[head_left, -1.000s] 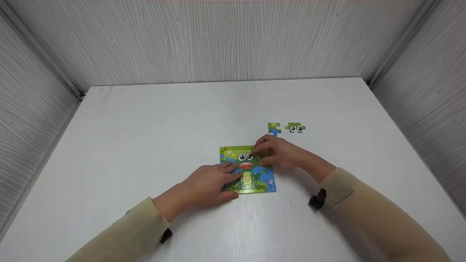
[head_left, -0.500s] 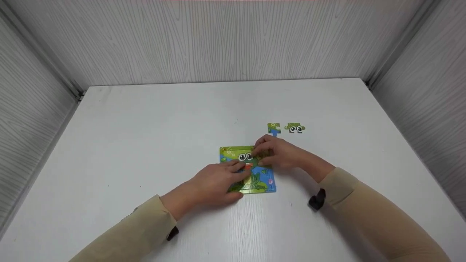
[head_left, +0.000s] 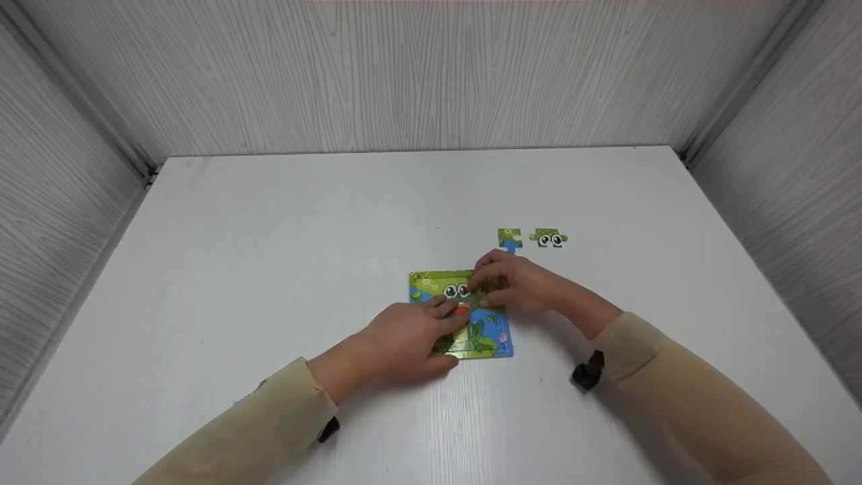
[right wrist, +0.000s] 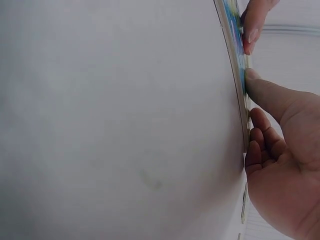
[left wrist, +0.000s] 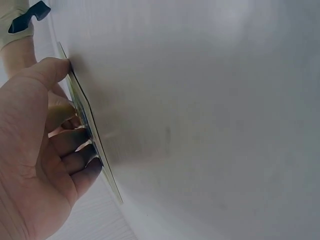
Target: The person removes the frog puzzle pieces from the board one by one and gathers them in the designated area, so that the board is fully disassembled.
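A square frog jigsaw puzzle [head_left: 498, 330] in a thin tray lies flat on the table in the head view. My left hand [head_left: 407, 340] reaches over its left half, fingers extended onto the frog's face, and its thumb touches the near edge. In the left wrist view, those fingertips [left wrist: 90, 167] press on the top surface. My right hand [head_left: 525, 283] is at the upper right corner, its thumb [right wrist: 265, 92] and bent fingers pinching a puzzle piece there, mostly hidden beneath them. The frog's eyes show between the hands; the left hand covers most of its mouth and belly.
Just beyond the right hand lie two loose puzzle pieces: a green and blue piece [head_left: 510, 237] and one with frog eyes [head_left: 549, 234]. The white table [head_left: 269, 236] is bounded by grey wood-grain panels [head_left: 417, 74] at the back and both sides.
My left hand has slid right across the puzzle, covering more of the frog's mouth and belly. The right hand stays at the upper right corner, and the loose pieces keep their places.
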A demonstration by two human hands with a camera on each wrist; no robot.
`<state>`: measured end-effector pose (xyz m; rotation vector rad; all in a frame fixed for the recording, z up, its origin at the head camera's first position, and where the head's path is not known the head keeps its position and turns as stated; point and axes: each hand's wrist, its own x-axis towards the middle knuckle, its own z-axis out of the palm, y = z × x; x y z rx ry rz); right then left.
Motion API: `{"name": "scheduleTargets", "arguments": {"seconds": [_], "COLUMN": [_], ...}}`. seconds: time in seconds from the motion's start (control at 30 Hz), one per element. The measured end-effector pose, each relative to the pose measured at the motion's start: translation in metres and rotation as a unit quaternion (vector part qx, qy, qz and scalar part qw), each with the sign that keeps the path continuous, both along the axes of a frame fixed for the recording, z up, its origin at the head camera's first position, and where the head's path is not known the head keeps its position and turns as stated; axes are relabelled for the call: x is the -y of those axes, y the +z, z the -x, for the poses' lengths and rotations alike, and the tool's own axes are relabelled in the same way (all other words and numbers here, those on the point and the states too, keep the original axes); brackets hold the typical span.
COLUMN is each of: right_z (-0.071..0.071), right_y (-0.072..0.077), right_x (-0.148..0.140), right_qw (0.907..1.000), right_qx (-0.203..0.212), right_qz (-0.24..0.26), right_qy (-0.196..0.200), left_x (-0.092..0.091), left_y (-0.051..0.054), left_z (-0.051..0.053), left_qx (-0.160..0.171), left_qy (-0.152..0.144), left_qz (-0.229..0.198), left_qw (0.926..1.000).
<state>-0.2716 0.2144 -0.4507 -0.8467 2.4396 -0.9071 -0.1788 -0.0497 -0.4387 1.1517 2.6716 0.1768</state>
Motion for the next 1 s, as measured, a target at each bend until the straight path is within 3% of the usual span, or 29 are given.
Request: {"name": "scheduleTargets", "arguments": {"seconds": [0.43, 0.73, 1.0], "right_z": [-0.0019, -0.0036, -0.0058], "right_y": [0.001, 0.0059, 0.0056], "right_x": [0.0006, 0.0036, 0.0037], "right_qw": [1.0, 0.9992, 0.9986], "right_qx": [-0.001, -0.033, -0.048], "right_qz": [0.005, -0.016, -0.012], "right_qy": [0.004, 0.014, 0.019], "left_x": [-0.0036, -0.0027, -0.0024], "left_y": [0.0006, 0.0001, -0.0006], "left_z": [-0.002, -0.0011, -0.0017], "left_qx": [0.001, -0.007, 0.005], "left_qy": [0.006, 0.004, 0.008], "left_qz": [0.015, 0.018, 0.011], "left_qw": [0.9999, 0.9998, 0.9999]}}
